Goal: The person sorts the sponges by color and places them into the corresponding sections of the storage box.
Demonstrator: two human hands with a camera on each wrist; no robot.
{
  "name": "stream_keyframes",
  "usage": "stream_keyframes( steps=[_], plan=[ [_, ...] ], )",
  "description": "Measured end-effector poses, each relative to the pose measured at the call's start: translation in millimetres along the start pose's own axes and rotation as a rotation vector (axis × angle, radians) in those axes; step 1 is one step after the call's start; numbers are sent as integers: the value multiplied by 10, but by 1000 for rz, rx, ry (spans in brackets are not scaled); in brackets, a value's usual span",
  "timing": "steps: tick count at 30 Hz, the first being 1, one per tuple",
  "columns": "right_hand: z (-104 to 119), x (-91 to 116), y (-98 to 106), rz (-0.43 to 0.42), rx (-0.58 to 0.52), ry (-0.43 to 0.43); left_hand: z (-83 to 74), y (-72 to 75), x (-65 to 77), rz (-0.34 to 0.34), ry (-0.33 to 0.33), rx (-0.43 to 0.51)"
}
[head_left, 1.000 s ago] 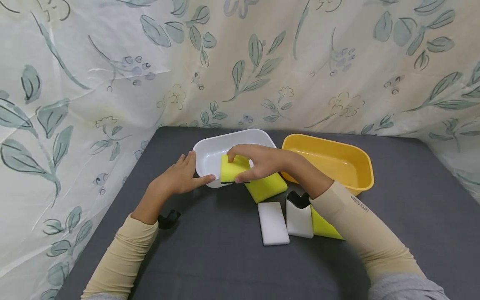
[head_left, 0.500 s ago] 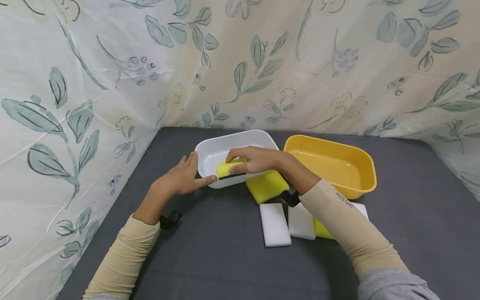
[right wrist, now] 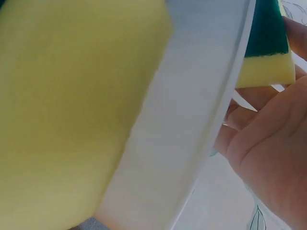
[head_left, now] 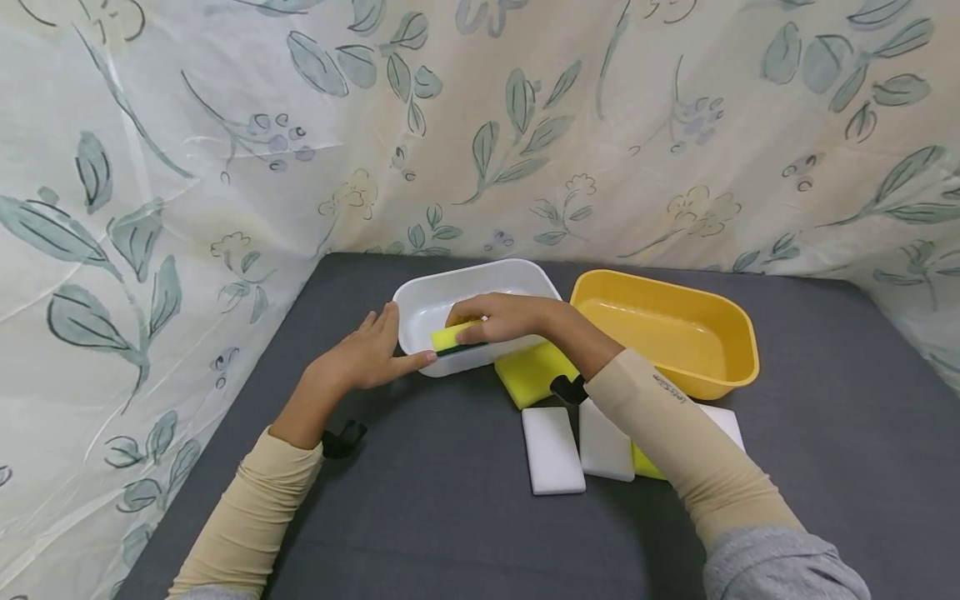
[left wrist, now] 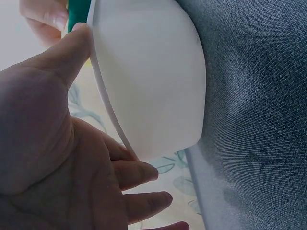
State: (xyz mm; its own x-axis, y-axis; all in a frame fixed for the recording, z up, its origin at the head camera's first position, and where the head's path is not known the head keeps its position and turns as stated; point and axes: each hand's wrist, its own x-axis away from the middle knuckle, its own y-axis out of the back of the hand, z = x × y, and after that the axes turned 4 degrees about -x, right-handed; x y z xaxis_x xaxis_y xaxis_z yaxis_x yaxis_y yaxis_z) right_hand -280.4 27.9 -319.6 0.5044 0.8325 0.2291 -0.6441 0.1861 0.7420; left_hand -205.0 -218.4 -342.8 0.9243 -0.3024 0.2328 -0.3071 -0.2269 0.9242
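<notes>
My right hand grips a yellow scrub sponge with a green scouring side, at the near rim of the white plastic tub. In the right wrist view the sponge shows beyond the rim, its green face toward the tub wall. My left hand rests against the tub's left end, its fingers mostly straight. The left wrist view shows the thumb touching the rim of the tub near the green pad, with the other fingers spread at the corner.
Beside the white tub stands a yellow tub. A yellow sponge lies against the white tub's near side. Closer in are white sponges, partly under my right forearm, with a bit of another yellow one. A patterned cloth hangs behind the table.
The sponge in my right hand has tilted from yellow face up to nearly edge-on and lowered to the near rim. My left hand has stayed at the tub's left end.
</notes>
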Motion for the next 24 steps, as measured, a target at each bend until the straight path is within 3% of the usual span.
stream_keyframes(
  steps=[9,18,24],
  plan=[
    [-16,-19,-46,-17,12,4,1,-24,-12,-3,4,9],
    [4,-117,-127,-24,129,29,5,-29,-2,-5,-10,11],
    [5,-160,-135,-30,118,48,7,-26,11,-6,-10,0]
  ],
)
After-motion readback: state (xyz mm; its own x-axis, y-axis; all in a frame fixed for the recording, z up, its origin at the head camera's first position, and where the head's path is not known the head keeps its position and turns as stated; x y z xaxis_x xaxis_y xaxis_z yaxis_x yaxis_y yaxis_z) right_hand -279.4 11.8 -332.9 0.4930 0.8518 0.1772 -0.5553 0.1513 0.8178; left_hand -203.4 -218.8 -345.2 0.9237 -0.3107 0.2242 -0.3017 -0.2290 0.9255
